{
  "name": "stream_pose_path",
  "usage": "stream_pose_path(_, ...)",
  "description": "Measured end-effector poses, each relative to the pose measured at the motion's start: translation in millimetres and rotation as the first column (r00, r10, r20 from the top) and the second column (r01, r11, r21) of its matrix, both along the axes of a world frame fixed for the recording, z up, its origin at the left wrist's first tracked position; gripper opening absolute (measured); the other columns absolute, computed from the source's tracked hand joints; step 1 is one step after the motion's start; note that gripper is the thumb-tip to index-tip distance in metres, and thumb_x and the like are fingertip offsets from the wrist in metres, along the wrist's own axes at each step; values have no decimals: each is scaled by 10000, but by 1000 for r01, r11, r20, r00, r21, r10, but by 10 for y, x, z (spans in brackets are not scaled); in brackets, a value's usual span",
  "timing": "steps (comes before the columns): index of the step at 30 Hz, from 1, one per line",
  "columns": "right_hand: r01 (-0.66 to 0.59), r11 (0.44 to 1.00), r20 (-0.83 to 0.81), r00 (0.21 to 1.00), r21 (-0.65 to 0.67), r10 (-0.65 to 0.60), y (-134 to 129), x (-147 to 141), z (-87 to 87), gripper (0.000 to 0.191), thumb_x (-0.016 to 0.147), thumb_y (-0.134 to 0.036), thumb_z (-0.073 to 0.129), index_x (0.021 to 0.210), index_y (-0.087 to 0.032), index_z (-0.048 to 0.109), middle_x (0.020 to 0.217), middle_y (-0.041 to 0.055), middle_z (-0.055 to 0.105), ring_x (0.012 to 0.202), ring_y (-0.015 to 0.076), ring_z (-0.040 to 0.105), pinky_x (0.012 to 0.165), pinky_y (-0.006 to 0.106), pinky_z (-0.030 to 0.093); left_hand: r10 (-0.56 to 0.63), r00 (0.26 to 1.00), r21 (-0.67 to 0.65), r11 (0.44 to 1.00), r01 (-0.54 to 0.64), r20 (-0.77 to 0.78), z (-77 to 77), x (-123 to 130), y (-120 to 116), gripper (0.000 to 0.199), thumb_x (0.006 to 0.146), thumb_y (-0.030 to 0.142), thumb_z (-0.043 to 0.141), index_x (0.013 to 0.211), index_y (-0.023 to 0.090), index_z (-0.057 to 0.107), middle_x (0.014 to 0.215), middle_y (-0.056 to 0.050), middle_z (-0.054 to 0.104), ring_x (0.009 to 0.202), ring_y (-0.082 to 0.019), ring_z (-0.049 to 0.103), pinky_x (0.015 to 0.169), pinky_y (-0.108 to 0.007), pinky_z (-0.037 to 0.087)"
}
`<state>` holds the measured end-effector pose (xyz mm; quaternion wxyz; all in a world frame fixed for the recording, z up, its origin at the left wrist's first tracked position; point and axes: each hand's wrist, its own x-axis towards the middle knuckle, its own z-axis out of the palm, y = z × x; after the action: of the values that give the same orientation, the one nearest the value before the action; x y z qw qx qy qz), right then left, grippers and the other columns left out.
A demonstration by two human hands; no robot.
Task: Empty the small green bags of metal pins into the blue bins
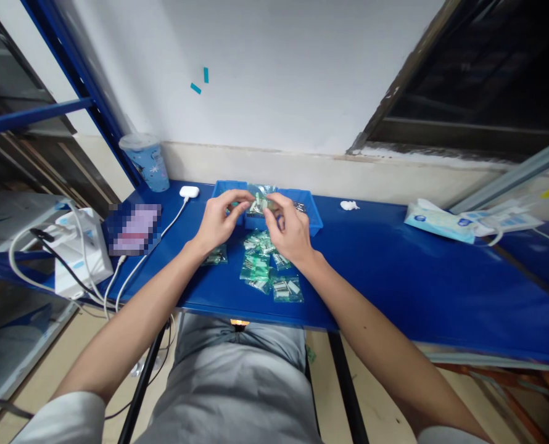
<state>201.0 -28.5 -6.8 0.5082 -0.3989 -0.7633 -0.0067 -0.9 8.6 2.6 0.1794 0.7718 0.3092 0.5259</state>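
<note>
Between my two hands is a small clear plastic bag (260, 203) with white and metal pieces inside. My left hand (222, 221) pinches its left edge, thumb against fingertips. On the other side my right hand (289, 227) grips the bag with thumb and bent fingers. Directly behind are blue plastic bins (312, 213); metal parts show in the right one. Below my hands a pile of green-tinted bags (256, 266) with similar small parts lies on the blue table (371, 277). One bag (288, 288) sits at the pile's near right, another (216, 254) under my left wrist.
At the left stand a blue patterned cup (147, 163), a white charger case (190, 192) on a cable, a blurred-out phone-like item (136, 229) and a white power strip (82, 253). Right of the bins are a crumpled tissue (349, 205) and a tissue pack (441, 221).
</note>
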Motion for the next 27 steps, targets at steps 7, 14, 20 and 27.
stream_pose_path(7,-10,997,35,999,78,8,-24,0,69,366,1045,-204,465,1343,-166,673,1033,80,816,741,161,722,723,311,575,46,999,31,998,-46,-8,-7,-27,21,228,1016,183,588,1169,210,755,1148,-69,784,1035,-179,727,835,-291,591)
stream_pose_path(14,76,995,75,994,63,-80,46,-2,38,352,1081,-402,538,874,-201,739,690,20,722,594,130,606,620,282,421,64,998,111,992,-61,-22,8,-25,31,159,1021,362,668,993,222,738,977,-41,740,964,-188,646,724,-274,545)
stream_pose_path(20,135,991,140,981,-15,-132,40,3,40,529,1103,-458,436,654,-217,577,524,-22,506,496,117,411,580,297,296,262,964,100,959,-265,43,-9,-160,154,310,1057,509,570,1000,221,673,1064,-70,718,994,-216,645,861,-349,545)
stream_pose_path(27,-25,984,311,947,-174,79,19,-16,49,472,1097,-438,432,773,-207,686,600,-2,621,557,133,524,622,288,329,470,881,-67,882,-467,52,-81,-438,461,267,968,459,673,1000,205,747,895,-40,795,846,-217,719,862,-349,538)
